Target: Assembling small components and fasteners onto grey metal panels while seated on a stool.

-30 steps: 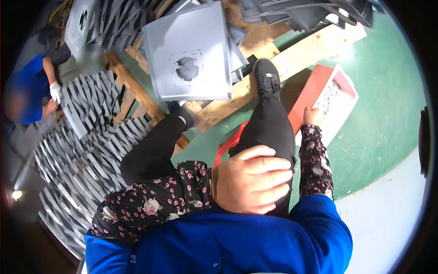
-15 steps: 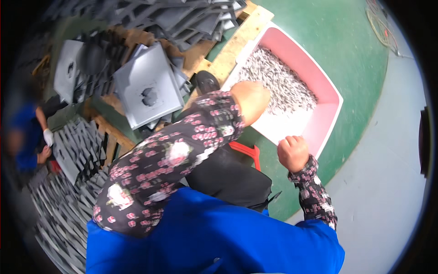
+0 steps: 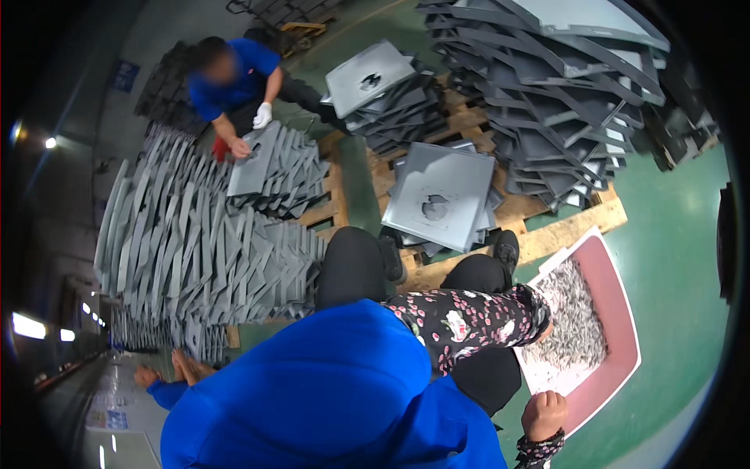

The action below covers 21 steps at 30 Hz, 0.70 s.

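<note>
A plastic bin (image 3: 621,328), pink inside with a pale rim, sits on the floor at the right. Many small, slender metallic pieces (image 3: 574,316), perhaps screws, lie heaped in it. My left arm, in a dark floral sleeve, reaches across to the bin; my left hand (image 3: 546,333) is at the near side of the heap, its fingers hidden by the cuff. My right hand (image 3: 544,414) is closed in a fist over the bin's near rim, apart from the metallic pieces.
Square grey metal panels (image 3: 441,191) with a ragged central hole lie stacked on a wooden pallet (image 3: 578,230). Taller stacks (image 3: 547,94) rise behind, and more line the left (image 3: 203,242). A co-worker (image 3: 234,82), one hand white-gloved, handles a panel. Another person's hands (image 3: 183,367) show lower left.
My view has swung left, so the bin now appears farther right and lower, and the co-worker shows fully. My left hand is still at the bin; my right fist stays by its rim.
</note>
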Tool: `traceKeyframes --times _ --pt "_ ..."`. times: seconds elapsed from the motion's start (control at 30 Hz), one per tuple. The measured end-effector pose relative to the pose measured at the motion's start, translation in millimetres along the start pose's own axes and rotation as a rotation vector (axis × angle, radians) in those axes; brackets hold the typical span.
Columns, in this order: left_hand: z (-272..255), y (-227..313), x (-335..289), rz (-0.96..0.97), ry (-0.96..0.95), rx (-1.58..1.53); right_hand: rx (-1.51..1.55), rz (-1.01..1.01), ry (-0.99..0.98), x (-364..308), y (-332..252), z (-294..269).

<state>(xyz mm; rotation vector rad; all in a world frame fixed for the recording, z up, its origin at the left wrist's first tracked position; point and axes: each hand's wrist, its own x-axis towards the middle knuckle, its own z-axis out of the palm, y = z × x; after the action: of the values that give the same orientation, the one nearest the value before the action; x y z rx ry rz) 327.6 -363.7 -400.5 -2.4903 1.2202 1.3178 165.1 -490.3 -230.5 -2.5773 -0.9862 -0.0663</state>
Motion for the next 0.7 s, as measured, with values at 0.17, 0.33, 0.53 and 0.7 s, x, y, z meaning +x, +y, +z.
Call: traceKeyframes --times 0.17,0.33,0.53,0.7 --pt "-22.6 3.5 -69.8 0.332 0.188 0.202 0.043 0.078 -0.038 -3.6 12.2 15.7" --pt "-18.7 -12.7 -63.4 -0.107 0.238 -0.227 -0.009 0.071 -0.038 17.4 17.3 34.9" --pt "-16.2 -28.0 -59.1 0.056 0.224 -0.107 -0.006 0.058 -0.052 42.1 20.5 33.7" --pt "-40.4 -54.2 -102.2 0.108 0.219 -1.502 -0.041 0.159 -0.120 32.4 37.3 57.2"
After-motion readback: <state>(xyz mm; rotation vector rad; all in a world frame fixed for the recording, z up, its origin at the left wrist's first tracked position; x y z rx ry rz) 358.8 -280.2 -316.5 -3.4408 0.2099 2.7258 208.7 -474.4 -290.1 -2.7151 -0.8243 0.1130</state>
